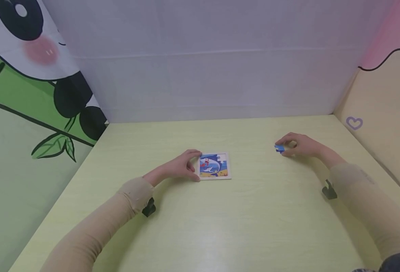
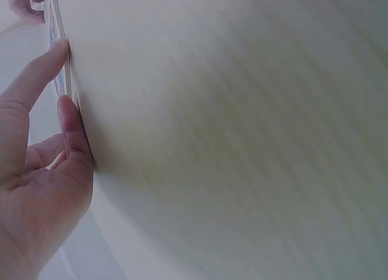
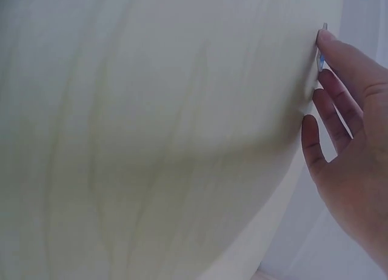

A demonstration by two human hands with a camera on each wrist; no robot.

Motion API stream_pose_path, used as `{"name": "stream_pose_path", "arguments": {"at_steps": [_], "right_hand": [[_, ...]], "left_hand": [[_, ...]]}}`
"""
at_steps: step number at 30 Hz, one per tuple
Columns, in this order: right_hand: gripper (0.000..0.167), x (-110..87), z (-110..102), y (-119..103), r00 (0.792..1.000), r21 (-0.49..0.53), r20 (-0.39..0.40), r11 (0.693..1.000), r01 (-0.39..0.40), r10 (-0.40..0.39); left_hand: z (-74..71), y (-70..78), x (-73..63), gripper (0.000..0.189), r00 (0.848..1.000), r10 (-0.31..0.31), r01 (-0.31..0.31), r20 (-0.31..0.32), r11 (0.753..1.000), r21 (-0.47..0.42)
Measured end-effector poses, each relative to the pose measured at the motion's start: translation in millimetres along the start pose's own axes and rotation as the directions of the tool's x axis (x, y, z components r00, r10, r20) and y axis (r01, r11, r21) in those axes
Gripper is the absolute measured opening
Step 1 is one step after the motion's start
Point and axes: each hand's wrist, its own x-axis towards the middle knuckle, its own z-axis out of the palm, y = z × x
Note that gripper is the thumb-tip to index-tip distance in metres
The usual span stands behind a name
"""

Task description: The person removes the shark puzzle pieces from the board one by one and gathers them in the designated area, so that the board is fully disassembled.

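Observation:
A small framed jigsaw puzzle (image 1: 214,166) lies flat on the table, showing a blue and white sea animal over a yellow seabed. Pale bare backing shows at the picture's upper right. My left hand (image 1: 180,166) holds the frame at its left side, thumb at the near corner and fingers at the far one. In the left wrist view the thumb (image 2: 45,71) rests against the frame's edge. Off to the right, my right hand (image 1: 300,145) pinches a blue puzzle piece (image 1: 279,148) between thumb and fingers, close over the table. The right wrist view shows this piece (image 3: 321,56) edge-on.
The pale wood-grain table (image 1: 213,223) runs back to a light cloth wall (image 1: 213,83). A painted panel (image 1: 33,113) stands along the left side, and a beige and pink one (image 1: 383,98) along the right. Dark clips hang under both sleeves.

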Motion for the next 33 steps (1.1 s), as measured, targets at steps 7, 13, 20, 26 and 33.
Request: {"name": "stream_pose_path", "arguments": {"at_steps": [7,13,20,26,33], "right_hand": [[0.041,0.4,2,2,1.000,0.007,-0.010,1.000,-0.009,0.009],[0.041,1.5,2,5,1.000,0.001,-0.014,1.000,-0.014,0.014],[0.040,0.8,1,4,1.000,-0.004,-0.009,1.000,-0.018,0.018],[0.043,2.5,-1,-2,1.000,-0.004,0.001,1.000,-0.009,0.009],[0.049,18.1,3,-10,1.000,-0.028,0.003,1.000,0.000,0.000]], "left_hand": [[0.1,0.2,0.1,0.098,1.000,0.009,-0.009,0.001,1.000,-0.005],[1.2,-1.0,1.0,0.098,1.000,0.007,-0.007,0.001,1.000,-0.013],[1.1,0.0,1.2,0.098,1.000,0.006,-0.006,0.001,1.000,-0.011],[0.0,1.0,-0.7,0.098,1.000,0.004,-0.004,0.003,1.000,-0.021],[0.7,-1.2,-0.2,0.098,1.000,0.002,-0.002,-0.002,1.000,-0.016]]}}
